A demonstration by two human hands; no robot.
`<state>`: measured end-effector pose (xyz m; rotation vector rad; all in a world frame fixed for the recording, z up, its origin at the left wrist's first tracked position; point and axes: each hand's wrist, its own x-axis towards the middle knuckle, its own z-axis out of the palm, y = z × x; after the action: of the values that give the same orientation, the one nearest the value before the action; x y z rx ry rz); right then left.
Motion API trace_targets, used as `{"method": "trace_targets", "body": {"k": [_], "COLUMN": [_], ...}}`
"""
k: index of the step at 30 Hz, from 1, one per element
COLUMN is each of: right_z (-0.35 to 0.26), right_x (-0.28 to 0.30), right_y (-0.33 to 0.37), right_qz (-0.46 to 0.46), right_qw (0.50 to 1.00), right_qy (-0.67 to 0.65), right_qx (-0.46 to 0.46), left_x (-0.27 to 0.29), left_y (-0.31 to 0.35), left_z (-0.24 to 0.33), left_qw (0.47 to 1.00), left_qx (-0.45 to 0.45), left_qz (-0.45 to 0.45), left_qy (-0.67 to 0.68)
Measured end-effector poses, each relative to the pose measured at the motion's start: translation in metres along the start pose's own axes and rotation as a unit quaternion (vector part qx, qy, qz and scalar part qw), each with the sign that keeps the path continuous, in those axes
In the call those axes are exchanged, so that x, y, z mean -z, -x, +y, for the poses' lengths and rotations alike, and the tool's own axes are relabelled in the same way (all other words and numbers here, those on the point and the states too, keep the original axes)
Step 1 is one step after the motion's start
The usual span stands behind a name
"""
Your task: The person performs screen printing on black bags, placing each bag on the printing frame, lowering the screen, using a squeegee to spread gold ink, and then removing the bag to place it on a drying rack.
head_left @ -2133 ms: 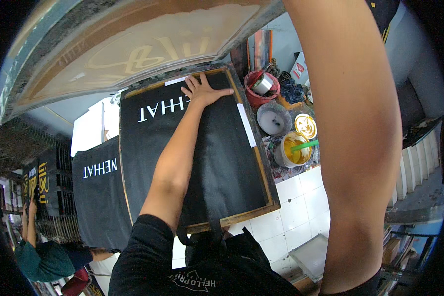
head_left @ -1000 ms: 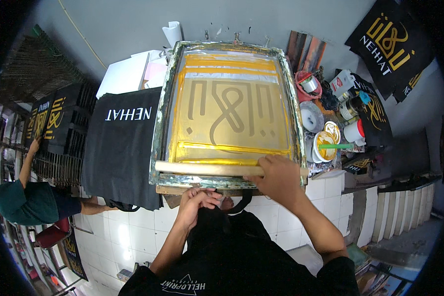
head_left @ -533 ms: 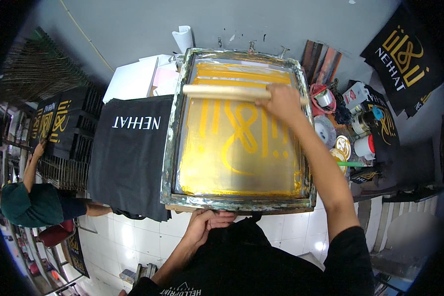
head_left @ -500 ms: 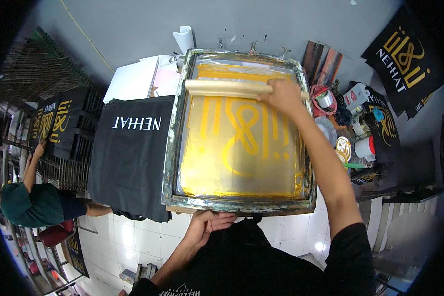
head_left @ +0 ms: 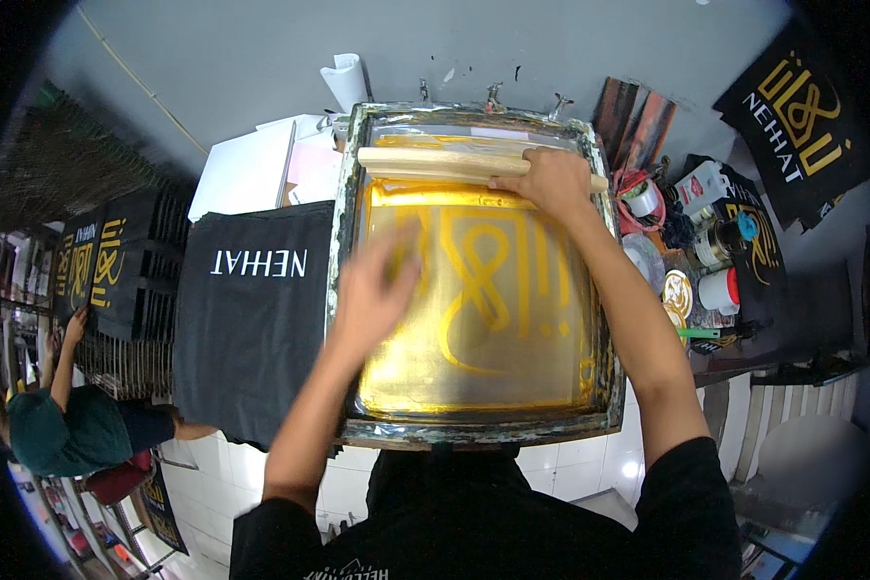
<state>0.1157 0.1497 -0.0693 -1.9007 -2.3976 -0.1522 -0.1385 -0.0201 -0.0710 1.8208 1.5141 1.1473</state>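
Gripping the wooden squeegee (head_left: 442,164) toward its right end, your right hand (head_left: 556,184) sits at 1 o'clock on the printing screen (head_left: 474,430), which lies squarely in front of you, and the squeegee spans the screen's 12 o'clock end. Your left hand (head_left: 372,290) is over the screen's 9 o'clock side, blurred; I cannot tell whether it is open or curled, or whether it touches the mesh (head_left: 551,372), though nothing shows in it. The step in hand looks like drawing ink across the mesh: a glossy band of gold ink (head_left: 445,196) lies just on the 6 o'clock side of the squeegee, above the curling design (head_left: 483,290). The next move probably calls for your left hand at the squeegee's free end, at 11 o'clock, so that you press evenly and pull that ink toward 6 o'clock in one steady stroke; a shifting screen would likely smear the result. The black cloth bags (head_left: 251,319) lie right beside it at 9 o'clock, and a white tub with a red lid (head_left: 717,290) stands apart at 3 o'clock.
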Motion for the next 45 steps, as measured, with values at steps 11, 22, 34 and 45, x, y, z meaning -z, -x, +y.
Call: {"method": "trace_targets", "body": {"k": [11, 22, 34, 45], "right_z": [0.006, -0.017, -0.040, -0.037], "right_x": [-0.012, 0.006, 0.018, 0.055], "right_y": [0.068, 0.183, 0.317, 0.326], "right_qz": [0.078, 0.049, 0.048, 0.201], "right_qw": [0.994, 0.995, 0.991, 0.960], "right_qy": [-0.013, -0.063, -0.093, -0.166], "right_qx": [0.071, 0.062, 0.081, 0.106], "left_x": [0.010, 0.025, 0.042, 0.060], "left_y": [-0.078, 0.034, 0.165, 0.224], "left_z": [-0.037, -0.002, 0.018, -0.030], "left_qw": [0.970, 0.962, 0.970, 0.936], "left_qx": [-0.066, -0.052, -0.038, -0.125], "left_qz": [-0.075, -0.091, -0.120, 0.106], "left_qy": [-0.222, -0.251, -0.209, -0.311]}}
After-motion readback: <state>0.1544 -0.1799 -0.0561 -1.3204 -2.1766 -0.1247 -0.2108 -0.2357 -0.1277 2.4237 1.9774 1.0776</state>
